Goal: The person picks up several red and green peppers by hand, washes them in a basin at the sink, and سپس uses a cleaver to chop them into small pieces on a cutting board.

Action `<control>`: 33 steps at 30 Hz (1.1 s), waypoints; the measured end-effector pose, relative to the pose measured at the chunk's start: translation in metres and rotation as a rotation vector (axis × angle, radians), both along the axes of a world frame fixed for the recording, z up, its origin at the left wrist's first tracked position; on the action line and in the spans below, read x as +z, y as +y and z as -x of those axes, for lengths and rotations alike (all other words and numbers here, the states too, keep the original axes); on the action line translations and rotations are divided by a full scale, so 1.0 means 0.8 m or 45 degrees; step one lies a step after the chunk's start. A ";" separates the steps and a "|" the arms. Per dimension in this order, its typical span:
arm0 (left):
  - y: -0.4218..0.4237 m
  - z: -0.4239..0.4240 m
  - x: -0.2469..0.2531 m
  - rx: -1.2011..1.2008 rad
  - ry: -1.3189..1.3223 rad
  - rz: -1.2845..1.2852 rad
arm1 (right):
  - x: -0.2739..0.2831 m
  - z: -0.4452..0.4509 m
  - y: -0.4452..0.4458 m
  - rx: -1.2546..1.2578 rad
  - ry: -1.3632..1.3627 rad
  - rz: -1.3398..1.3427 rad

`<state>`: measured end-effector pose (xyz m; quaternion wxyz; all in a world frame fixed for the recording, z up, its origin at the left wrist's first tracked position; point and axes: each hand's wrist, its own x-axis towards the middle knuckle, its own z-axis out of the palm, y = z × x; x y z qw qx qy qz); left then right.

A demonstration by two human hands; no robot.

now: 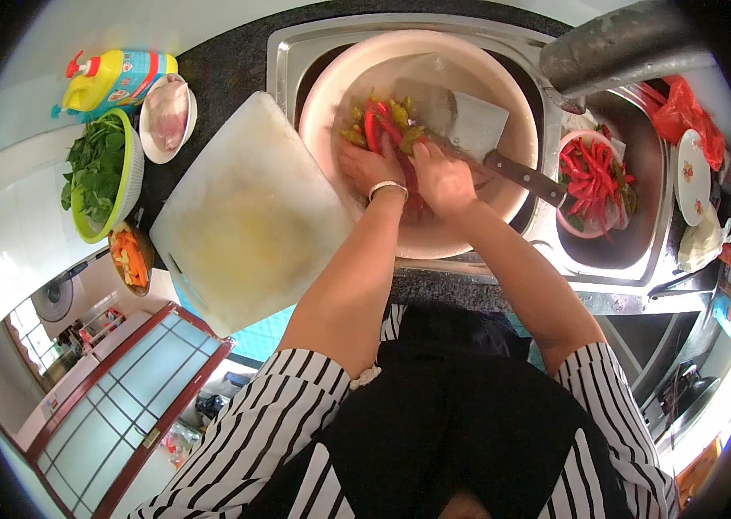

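Observation:
Both hands reach into a large pale pink plastic basin (323, 84) that holds water. My left hand (373, 167), with a bangle (388, 187) at its wrist, touches red chili peppers (373, 128) beside green pickled peppers (355, 135). Close by on the right, my right hand (446, 176) bends its fingers down at the edge of the same pile. The peppers hide the fingertips of both hands, so any grip is unclear. A cleaver lies just past the right hand; its blade (479, 123) is inside the basin and its wooden handle (527, 178) crosses the rim.
A white cutting board (255, 214) leans left of the basin. Further left are a plate of meat (167, 117), a green basket (135, 175) of leaves and a bowl of carrot pieces (130, 259). On the right, a pink bowl (576, 224) of chilies sits in the second sink under the faucet (618, 52).

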<state>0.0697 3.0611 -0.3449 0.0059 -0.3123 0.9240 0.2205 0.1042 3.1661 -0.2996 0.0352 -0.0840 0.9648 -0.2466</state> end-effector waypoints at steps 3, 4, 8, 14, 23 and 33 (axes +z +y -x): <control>-0.012 0.005 0.014 -0.037 0.011 -0.053 | 0.071 -0.006 0.021 -0.066 0.315 0.311; -0.014 0.007 0.015 -0.052 0.041 -0.070 | 0.090 -0.008 0.031 -0.099 0.375 0.404; -0.016 0.011 0.017 -0.003 -0.056 -0.112 | 0.149 -0.035 0.105 -0.371 0.063 0.592; -0.021 0.009 0.003 -0.007 0.042 -0.139 | 0.184 -0.071 0.231 -0.431 0.201 -0.071; -0.020 0.012 0.014 0.142 0.227 -0.549 | 0.107 -0.052 0.067 -0.102 -0.236 0.018; -0.045 0.019 0.001 0.344 -0.200 -1.241 | -0.031 0.036 -0.030 -0.580 -0.808 0.798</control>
